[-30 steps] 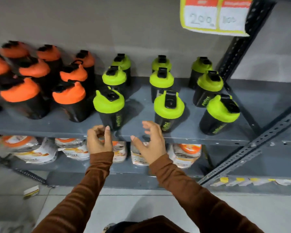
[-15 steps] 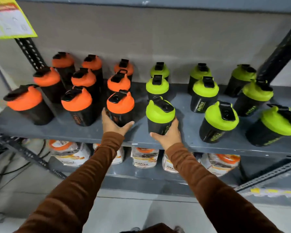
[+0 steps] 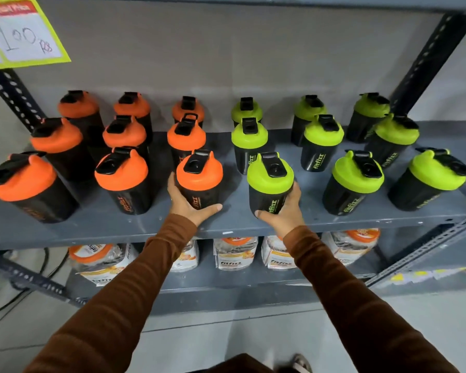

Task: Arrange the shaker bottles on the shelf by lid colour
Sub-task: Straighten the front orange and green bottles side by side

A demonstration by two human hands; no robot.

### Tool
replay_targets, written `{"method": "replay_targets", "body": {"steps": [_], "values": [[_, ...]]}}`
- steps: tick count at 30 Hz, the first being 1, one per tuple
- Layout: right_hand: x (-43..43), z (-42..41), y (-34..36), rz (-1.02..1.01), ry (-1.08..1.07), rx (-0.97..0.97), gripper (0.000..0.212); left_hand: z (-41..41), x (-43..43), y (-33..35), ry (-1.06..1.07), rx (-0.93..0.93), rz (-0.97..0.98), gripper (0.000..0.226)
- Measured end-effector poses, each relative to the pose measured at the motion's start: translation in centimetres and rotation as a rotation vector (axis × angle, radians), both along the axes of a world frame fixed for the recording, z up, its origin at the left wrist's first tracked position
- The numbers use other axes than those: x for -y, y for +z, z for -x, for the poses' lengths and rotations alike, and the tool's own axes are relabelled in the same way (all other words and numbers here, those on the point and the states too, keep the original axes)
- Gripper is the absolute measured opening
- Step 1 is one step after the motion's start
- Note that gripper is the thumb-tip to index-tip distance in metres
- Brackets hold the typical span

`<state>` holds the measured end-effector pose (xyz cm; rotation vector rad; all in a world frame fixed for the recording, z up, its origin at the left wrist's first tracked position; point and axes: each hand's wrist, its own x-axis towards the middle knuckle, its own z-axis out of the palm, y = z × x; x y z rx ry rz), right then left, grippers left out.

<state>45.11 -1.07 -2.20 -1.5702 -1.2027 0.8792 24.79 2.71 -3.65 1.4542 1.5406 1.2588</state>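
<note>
Black shaker bottles stand on a grey metal shelf [image 3: 234, 224]. Several with orange lids fill the left half, several with green lids the right half, each in rows running back to the wall. My left hand [image 3: 189, 208] wraps the base of the front orange-lid bottle [image 3: 199, 179] nearest the middle. My right hand [image 3: 283, 211] grips the base of the front green-lid bottle [image 3: 269, 181] beside it. Both bottles are upright, and I cannot tell whether they rest on the shelf. A gap separates them.
A yellow price sign [image 3: 19, 36] hangs at the upper left. Dark slotted uprights [image 3: 428, 63] frame the shelf. Below, a lower shelf [image 3: 253, 281] holds several white and orange pouches [image 3: 234, 254]. Cables lie on the floor at the left [image 3: 11, 300].
One second ago both hands hovered empty before the shelf edge. They then closed on the front orange-lid and green-lid bottles and still hold them. The view has shifted and the bottles look nearer.
</note>
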Motion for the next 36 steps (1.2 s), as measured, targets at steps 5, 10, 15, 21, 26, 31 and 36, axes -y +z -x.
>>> {"method": "replay_targets", "body": {"steps": [5, 10, 15, 21, 26, 31, 36], "values": [[0.1, 0.5, 0.0, 0.057, -0.064, 0.082, 0.073, 1.4, -0.1, -0.1, -0.056, -0.040, 0.102, 0.094], [0.0, 0.7, 0.0, 0.065, -0.106, 0.136, 0.073, 1.7, 1.0, 0.1, -0.018, -0.070, 0.150, 0.084], [0.0, 0.5, -0.1, 0.079, -0.105, 0.151, 0.070, 1.9, 1.7, 0.2, -0.015, -0.072, 0.174, 0.091], [0.0, 0.5, 0.1, 0.082, -0.104, 0.145, 0.071, 2.3, 2.1, 0.3, -0.008, -0.082, 0.179, 0.084], [0.0, 0.5, 0.2, 0.104, -0.103, 0.170, 0.076, 2.4, 2.4, 0.4, -0.003, -0.117, 0.198, 0.081], [0.2, 0.3, 0.7, 0.092, 0.006, 0.184, 0.084, 2.8, 2.5, 0.4, -0.091, -0.148, 0.216, 0.096], [0.3, 0.1, 0.9, 0.131, 0.043, 0.261, 0.079, 3.6, 2.3, 0.6, -0.174, -0.090, 0.246, 0.080]]}}
